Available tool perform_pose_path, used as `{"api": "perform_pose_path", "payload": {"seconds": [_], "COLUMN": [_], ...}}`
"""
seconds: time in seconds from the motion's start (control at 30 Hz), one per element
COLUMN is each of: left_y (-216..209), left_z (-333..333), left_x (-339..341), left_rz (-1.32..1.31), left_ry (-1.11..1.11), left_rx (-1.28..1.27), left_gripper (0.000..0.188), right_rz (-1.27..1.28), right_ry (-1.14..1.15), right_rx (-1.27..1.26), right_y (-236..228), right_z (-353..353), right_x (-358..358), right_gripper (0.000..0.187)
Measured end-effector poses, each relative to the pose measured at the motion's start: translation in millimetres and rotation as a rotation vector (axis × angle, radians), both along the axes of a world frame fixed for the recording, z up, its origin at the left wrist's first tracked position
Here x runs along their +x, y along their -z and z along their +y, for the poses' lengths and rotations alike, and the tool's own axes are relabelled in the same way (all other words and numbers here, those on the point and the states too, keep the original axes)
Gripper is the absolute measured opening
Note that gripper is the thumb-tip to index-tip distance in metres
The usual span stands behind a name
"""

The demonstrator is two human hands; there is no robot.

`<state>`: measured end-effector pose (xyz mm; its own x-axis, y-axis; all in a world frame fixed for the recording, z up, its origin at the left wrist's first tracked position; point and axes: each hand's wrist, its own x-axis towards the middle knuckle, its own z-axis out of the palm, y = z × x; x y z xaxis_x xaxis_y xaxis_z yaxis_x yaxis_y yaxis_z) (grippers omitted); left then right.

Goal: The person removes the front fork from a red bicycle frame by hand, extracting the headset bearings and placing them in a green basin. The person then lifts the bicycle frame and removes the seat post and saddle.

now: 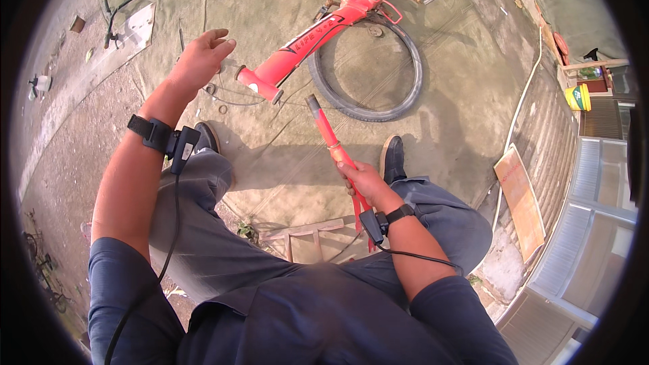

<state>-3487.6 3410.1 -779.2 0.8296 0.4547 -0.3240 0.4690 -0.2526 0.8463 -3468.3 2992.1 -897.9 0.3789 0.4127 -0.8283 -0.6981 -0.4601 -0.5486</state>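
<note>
My right hand (364, 184) is wrapped round a red bicycle fork (326, 127), its steerer tube pointing up and away and its legs running down past my wrist. A ring sits on the fork just above my fingers. My left hand (204, 59) is raised with its fingers partly stretched and apart, nothing visible in it. It is beside the head tube (262, 86) of a red bicycle frame (307, 42). The frame lies on the ground with no fork in its head tube. A black-tyred wheel (414, 88) lies under and beside it.
Handlebars (115, 17) lie at the far left near a pale board (140, 26). Small rings (223, 109) and a thin cable are on the ground by the head tube. On the right are a tan board (520, 199), a yellow bucket (578, 97) and a long pale hose (522, 108).
</note>
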Motion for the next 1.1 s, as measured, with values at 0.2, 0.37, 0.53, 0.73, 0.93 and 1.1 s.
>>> {"api": "perform_pose_path", "payload": {"seconds": [0.2,0.37,0.53,0.73,0.93,1.1], "left_y": [-62.8,-82.4,-84.1,-74.0,-65.5,-64.5], "left_z": [-62.5,-132.0,-179.5,-194.1,-196.2,-193.3], "left_x": [-27.8,-42.1,-49.2,-66.1,-70.5,-67.4], "left_rz": [-0.256,-0.344,-0.591,-0.538,-0.58,-0.634], "left_ry": [0.067,0.108,0.31,0.444,0.547,0.573], "left_rx": [-0.079,-0.352,-0.691,-0.732,-0.5,-0.398], "left_gripper": [0.054,0.065,0.058,0.021,0.022,0.024], "right_rz": [-0.123,-0.285,-0.403,-0.527,-0.462,-0.586], "right_ry": [-0.002,-0.094,-0.342,-0.645,-0.51,-0.453], "right_rx": [0.255,0.269,0.358,0.135,0.372,0.602], "right_y": [-64.1,-121.5,-161.6,-149.4,-111.1,-92.3], "right_z": [11.0,16.6,14.5,16.8,24.0,39.7], "right_x": [10.2,10.8,11.2,10.1,6.1,4.7], "right_gripper": [0.024,0.026,0.022,0.023,0.031,0.026]}}
